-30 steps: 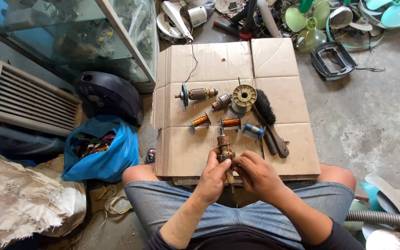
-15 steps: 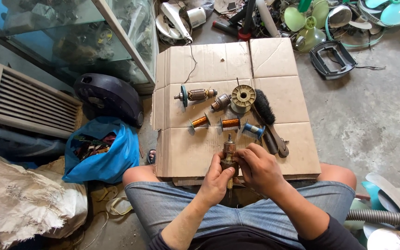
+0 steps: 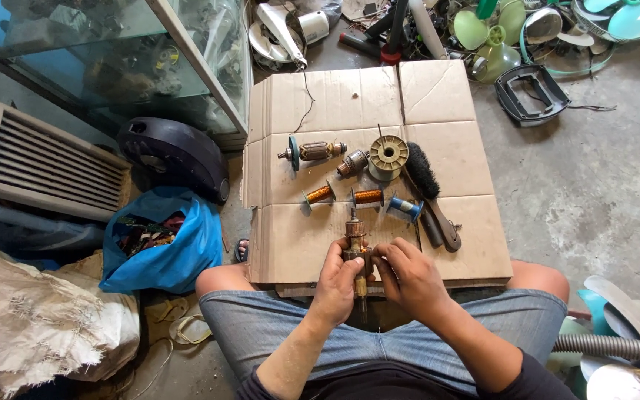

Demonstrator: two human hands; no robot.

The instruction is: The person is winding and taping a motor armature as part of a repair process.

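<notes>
A motor armature with a copper-coloured winding stands nearly upright between the two hands, just over the near edge of a flattened cardboard sheet spread on the floor. The left hand is wrapped around its lower body and shaft; the right hand pinches at its side with the fingertips, as if working at the winding or shaft. This looks like a step of stripping or inspecting the armature; the next move probably calls for a firm left grip while the right fingers tug or turn.

On the cardboard beyond lie three small copper-wound spools, a larger armature with a teal fan, a smaller rotor, a pale yellow reel and a black-bristled brush. To the left sit a blue plastic bag of scrap, a dark rounded housing, a white louvred appliance case with a small dark label at its corner, and a glass cabinet. Green fan blades lie beyond.
</notes>
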